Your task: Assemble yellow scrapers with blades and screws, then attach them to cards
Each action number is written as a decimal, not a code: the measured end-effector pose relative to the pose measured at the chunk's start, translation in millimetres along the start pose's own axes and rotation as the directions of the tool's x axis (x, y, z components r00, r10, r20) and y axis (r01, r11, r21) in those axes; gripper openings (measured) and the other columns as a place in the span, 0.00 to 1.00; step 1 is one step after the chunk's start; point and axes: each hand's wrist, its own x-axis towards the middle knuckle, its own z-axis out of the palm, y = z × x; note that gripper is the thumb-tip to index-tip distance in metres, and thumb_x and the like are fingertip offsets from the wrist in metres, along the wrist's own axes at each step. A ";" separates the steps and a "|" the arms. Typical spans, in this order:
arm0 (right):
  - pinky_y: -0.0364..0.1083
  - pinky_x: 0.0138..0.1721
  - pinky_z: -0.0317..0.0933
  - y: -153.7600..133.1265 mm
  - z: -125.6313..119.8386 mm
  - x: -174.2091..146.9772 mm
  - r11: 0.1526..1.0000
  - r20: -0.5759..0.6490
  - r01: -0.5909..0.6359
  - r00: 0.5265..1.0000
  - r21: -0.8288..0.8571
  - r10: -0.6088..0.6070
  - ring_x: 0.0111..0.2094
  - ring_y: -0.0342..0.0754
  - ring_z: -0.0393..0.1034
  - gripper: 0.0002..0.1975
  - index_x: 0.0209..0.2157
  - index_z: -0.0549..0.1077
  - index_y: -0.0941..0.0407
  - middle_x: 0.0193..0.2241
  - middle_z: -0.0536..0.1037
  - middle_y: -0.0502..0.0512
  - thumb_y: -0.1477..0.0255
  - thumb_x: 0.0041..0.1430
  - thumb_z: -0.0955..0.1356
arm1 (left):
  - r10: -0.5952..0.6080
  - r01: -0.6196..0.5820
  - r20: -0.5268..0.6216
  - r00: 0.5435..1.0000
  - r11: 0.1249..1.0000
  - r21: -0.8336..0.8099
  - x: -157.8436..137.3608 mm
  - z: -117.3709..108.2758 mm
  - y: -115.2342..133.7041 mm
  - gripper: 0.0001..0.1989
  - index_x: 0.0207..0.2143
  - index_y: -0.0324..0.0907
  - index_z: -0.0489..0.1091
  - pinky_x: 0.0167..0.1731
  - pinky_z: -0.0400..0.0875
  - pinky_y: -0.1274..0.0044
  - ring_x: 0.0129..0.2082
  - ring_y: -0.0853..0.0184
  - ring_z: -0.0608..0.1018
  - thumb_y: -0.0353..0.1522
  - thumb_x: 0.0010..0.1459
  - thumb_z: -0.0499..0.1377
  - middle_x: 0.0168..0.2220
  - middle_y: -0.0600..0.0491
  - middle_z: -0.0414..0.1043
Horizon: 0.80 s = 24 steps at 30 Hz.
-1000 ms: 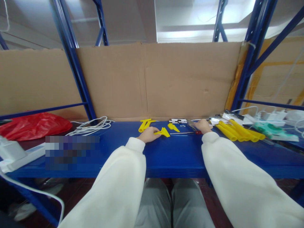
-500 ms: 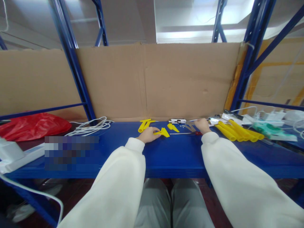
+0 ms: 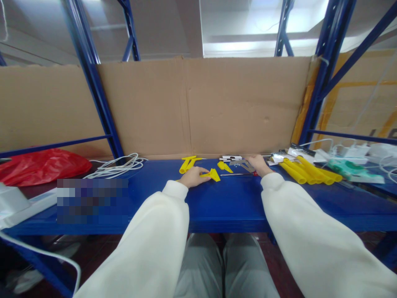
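Observation:
My left hand (image 3: 192, 177) is closed around a yellow plastic piece (image 3: 214, 175), whose flared, wedge-shaped end sticks out to the right, low over the blue tabletop. Farther right, my right hand (image 3: 259, 164) reaches to the back of the table, fingers drawn together beside flat grey metal plates (image 3: 247, 166). Whatever its fingertips hold is too small to make out. A screwdriver (image 3: 238, 174) with a red handle lies just below that hand. Between my hands rests a small yellow part (image 3: 224, 167). Behind my left hand lie yellow T-shaped handles (image 3: 187, 164).
Several yellow tubes (image 3: 307, 171) lie at the right, near a green-and-white packet (image 3: 352, 170). A small black-and-white box (image 3: 230, 157) sits by the cardboard wall (image 3: 198, 107). Coiled white cable (image 3: 124, 166) and a red bag (image 3: 46, 164) are at the left. Blue rack posts (image 3: 102, 103) flank the table.
My right hand has shifted left, toward the metal plates. My left hand keeps its hold on the yellow piece almost unmoved. The view has turned slightly.

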 end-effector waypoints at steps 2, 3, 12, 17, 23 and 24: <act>0.41 0.19 0.51 -5.4 3.5 -6.2 0.990 0.084 -0.006 0.996 0.138 -0.005 0.16 0.41 0.56 0.09 0.20 0.69 0.58 0.10 0.60 0.46 0.73 0.53 0.67 | 0.007 -0.006 -0.013 1.000 1.000 0.011 -0.7 -0.6 2.0 0.20 0.46 0.45 0.77 0.41 0.71 0.73 0.40 0.60 0.78 0.42 0.53 0.61 0.42 0.50 0.79; 0.41 0.17 0.49 -9.0 5.8 -10.5 0.980 0.141 -0.014 0.990 0.200 -0.015 0.15 0.39 0.53 0.09 0.21 0.68 0.58 0.10 0.57 0.44 0.73 0.53 0.67 | 0.010 -0.009 -0.018 1.000 1.000 0.016 -1.1 -1.0 3.3 0.19 0.46 0.45 0.77 0.41 0.71 0.73 0.40 0.60 0.78 0.42 0.53 0.61 0.42 0.50 0.79; 0.37 0.17 0.47 -35.5 30.2 -57.7 0.978 0.447 0.120 0.875 0.171 -0.185 0.16 0.37 0.55 0.09 0.20 0.69 0.58 0.12 0.63 0.44 0.74 0.53 0.67 | 0.014 -0.013 -0.035 0.999 0.999 0.035 -5.3 -4.9 13.7 0.17 0.45 0.45 0.78 0.38 0.70 0.75 0.37 0.61 0.79 0.40 0.56 0.59 0.40 0.52 0.80; 0.37 0.16 0.45 -34.6 27.7 -65.6 0.988 0.649 0.109 0.745 0.113 -0.156 0.14 0.35 0.53 0.08 0.20 0.68 0.58 0.12 0.64 0.43 0.76 0.50 0.69 | -0.003 0.007 -0.055 0.998 0.998 0.069 -6.2 -6.5 14.8 0.17 0.45 0.45 0.77 0.42 0.70 0.73 0.42 0.60 0.79 0.40 0.56 0.59 0.41 0.52 0.80; 0.36 0.14 0.44 -29.3 29.4 -61.9 0.983 0.737 -0.043 0.668 0.178 -0.104 0.13 0.35 0.53 0.11 0.20 0.64 0.57 0.12 0.61 0.44 0.75 0.53 0.68 | 0.067 -0.056 -0.075 0.995 0.989 0.134 -6.2 -6.5 16.4 0.15 0.45 0.45 0.76 0.45 0.69 0.72 0.46 0.60 0.77 0.39 0.57 0.59 0.46 0.50 0.78; 0.36 0.14 0.44 -28.9 29.9 -61.2 0.978 0.740 -0.076 0.666 0.193 -0.094 0.13 0.35 0.53 0.11 0.20 0.64 0.57 0.12 0.61 0.44 0.75 0.53 0.68 | 0.071 -0.061 -0.070 0.995 0.988 0.139 -6.1 -6.4 16.2 0.15 0.45 0.45 0.76 0.45 0.69 0.72 0.46 0.60 0.77 0.39 0.57 0.59 0.46 0.50 0.78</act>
